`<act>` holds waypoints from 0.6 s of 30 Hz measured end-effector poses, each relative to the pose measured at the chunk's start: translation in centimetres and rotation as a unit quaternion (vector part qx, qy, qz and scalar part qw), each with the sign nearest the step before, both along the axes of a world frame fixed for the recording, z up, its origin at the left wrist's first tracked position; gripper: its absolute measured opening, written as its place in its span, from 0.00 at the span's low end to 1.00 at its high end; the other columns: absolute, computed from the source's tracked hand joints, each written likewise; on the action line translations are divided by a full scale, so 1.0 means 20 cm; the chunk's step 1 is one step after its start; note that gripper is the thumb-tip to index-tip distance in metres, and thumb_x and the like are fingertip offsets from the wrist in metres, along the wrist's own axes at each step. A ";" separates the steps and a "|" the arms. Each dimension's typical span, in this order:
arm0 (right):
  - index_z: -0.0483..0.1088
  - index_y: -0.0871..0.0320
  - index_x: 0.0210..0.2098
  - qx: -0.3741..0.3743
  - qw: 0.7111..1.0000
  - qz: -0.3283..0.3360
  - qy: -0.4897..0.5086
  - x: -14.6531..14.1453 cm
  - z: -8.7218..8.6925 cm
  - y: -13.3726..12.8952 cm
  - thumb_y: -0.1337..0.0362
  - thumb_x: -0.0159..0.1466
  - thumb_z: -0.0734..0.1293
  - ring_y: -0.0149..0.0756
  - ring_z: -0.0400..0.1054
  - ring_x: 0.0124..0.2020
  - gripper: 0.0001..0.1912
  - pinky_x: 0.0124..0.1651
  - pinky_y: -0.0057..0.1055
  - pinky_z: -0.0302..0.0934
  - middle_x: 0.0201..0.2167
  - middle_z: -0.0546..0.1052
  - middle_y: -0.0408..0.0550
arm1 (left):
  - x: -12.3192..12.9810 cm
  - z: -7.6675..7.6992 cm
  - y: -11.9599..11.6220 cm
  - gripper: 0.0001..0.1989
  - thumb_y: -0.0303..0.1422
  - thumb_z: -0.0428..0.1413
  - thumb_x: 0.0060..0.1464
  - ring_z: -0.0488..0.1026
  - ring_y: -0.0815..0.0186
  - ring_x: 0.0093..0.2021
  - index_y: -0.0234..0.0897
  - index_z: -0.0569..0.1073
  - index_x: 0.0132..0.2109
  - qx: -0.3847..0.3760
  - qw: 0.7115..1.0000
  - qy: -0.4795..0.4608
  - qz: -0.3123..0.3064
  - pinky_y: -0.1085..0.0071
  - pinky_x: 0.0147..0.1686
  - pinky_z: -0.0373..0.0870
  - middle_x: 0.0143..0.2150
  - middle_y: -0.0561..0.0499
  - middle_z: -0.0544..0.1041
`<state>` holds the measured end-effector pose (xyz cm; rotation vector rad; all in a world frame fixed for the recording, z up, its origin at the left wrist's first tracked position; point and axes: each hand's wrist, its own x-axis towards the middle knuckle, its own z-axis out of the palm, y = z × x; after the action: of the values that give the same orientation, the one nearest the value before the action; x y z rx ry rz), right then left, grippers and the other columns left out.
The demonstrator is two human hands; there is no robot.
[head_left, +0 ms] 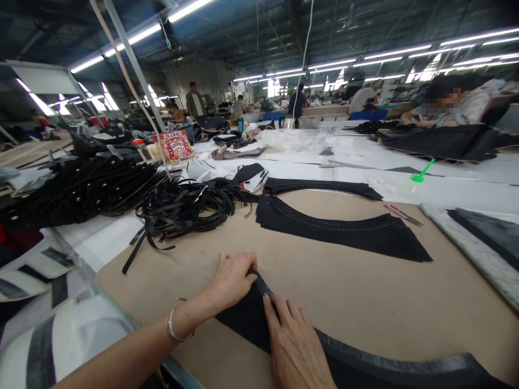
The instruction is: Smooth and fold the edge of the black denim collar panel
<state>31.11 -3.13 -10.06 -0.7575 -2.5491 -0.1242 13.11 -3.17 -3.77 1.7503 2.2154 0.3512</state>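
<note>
A curved black fabric piece (357, 362) lies on the tan board in front of me, with a shiny grey strip along its curved edge. My left hand (235, 278), a bangle on its wrist, pinches the piece's far left end between thumb and fingers. Close beside it, my right hand (295, 340) rests on the piece, its fingers stretched out and the tips at the grey strip. Beyond my hands lies a stack of similar curved black pieces (336, 229) with a marked inner edge. Another narrow black stack (320, 187) is behind it.
A tangle of black strips (190, 208) lies at the left of the tan board (377, 302). Pink-handled snips (403, 214) sit at its right, near a pale slab (470, 243). Farther back are a green tool (422, 172), black pieces piled left, and people working at tables.
</note>
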 end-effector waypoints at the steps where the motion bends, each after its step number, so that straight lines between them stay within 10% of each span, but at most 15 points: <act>1: 0.71 0.65 0.53 0.003 1.000 0.001 -0.002 0.00 -0.01 0.00 0.76 0.49 0.61 0.46 0.68 0.41 0.31 0.42 0.39 0.64 0.44 0.77 0.53 | -0.01 0.00 0.00 0.04 0.26 0.55 0.53 0.72 0.63 0.40 0.39 0.69 0.36 0.002 1.000 -0.004 0.004 0.65 0.40 0.52 0.36 0.55 0.76; 18: 0.67 0.57 0.57 0.003 0.997 0.004 -0.071 0.02 -0.04 0.01 0.72 0.56 0.63 0.43 0.66 0.43 0.28 0.45 0.35 0.62 0.47 0.74 0.52 | -0.04 -0.08 0.01 0.10 0.20 0.57 0.50 0.70 0.64 0.36 0.39 0.67 0.36 0.061 0.998 -0.019 0.006 0.66 0.39 0.55 0.31 0.57 0.73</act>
<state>31.61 -2.84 -10.79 -0.7606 -2.6850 -0.1899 12.41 -2.88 -5.31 1.7776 2.2214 0.5285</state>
